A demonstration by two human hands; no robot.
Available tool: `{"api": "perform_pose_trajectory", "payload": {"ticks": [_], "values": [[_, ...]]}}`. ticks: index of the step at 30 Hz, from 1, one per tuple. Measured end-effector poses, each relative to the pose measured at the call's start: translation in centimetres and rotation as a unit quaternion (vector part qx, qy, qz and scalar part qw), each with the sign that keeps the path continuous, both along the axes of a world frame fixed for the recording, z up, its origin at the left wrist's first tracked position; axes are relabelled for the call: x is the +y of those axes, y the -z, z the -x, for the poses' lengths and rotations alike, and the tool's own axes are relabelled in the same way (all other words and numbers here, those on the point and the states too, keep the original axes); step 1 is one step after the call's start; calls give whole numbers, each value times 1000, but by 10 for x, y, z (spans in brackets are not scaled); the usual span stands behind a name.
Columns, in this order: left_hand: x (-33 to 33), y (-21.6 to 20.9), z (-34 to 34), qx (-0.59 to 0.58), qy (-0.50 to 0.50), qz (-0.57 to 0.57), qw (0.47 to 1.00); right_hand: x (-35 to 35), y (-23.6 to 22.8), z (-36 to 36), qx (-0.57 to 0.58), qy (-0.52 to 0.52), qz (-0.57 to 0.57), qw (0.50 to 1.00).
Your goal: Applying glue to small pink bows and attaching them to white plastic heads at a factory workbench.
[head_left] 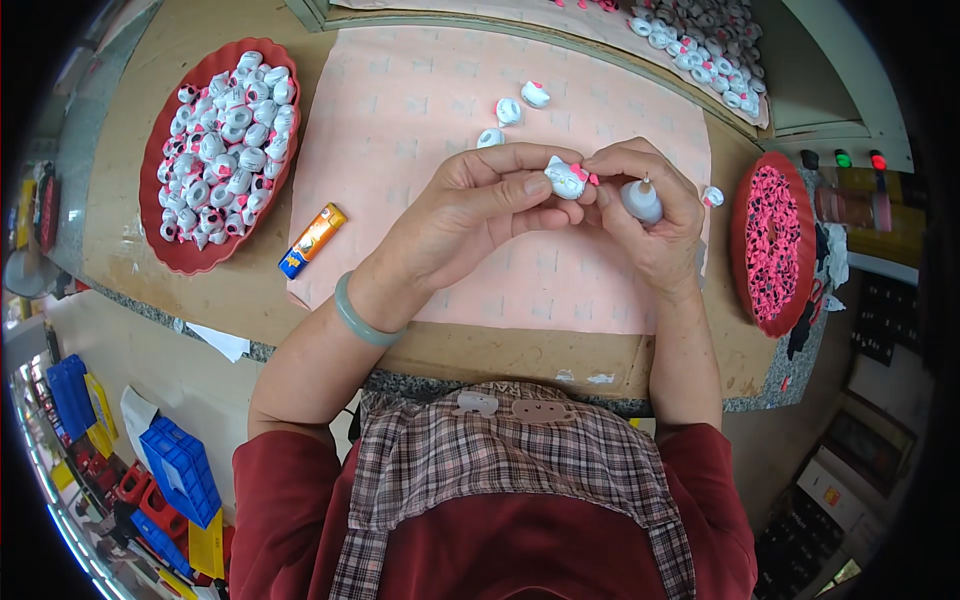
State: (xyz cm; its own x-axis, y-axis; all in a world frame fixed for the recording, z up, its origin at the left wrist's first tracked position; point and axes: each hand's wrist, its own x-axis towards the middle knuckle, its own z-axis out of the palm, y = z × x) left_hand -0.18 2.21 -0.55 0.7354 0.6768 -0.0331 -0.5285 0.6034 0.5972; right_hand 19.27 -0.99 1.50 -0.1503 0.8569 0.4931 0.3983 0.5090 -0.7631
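Observation:
A small white cat-head figurine (563,180) is pinched between the thumb and fingers of my left hand (455,215), over the middle of the pink sheet. At its upper right side is a tiny pink bow (579,174), which the thumb and forefinger of my right hand (662,235) touch. A small whitish squeeze bottle (641,203) with a thin needle tip is tucked in that right hand, tip up. Beyond my hands, several loose white heads (508,112) lie on the sheet. One more white head (712,196) sits beside my right hand.
At the left, a red scalloped tray (178,262) is heaped with white heads. A red tray (742,250) of pink bows stands at the right. An orange-and-blue pack (312,240) lies by the pink sheet (400,90). A shelf (560,35) with more pieces borders the back.

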Motion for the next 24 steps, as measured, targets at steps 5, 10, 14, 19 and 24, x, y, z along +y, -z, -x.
{"api": "perform_pose_trajectory", "payload": {"ticks": [5, 10, 14, 19, 24], "values": [[1, -1, 1, 0, -13, -1, 1000, 0, 2, 1, 57, -22, 36, 997], [2, -1, 3, 5, -26, -4, 1000, -7, 3, 8, 217, -15, 171, 961], [2, -1, 2, 21, -35, -34, 999, -7, -3, 4, 283, -11, 193, 940], [3, -4, 3, 30, -32, -26, 999, -10, -6, 3, 306, 11, 220, 926], [3, -5, 2, 20, -45, -24, 998, -10, -1, -2, 307, -2, 206, 929]]}}
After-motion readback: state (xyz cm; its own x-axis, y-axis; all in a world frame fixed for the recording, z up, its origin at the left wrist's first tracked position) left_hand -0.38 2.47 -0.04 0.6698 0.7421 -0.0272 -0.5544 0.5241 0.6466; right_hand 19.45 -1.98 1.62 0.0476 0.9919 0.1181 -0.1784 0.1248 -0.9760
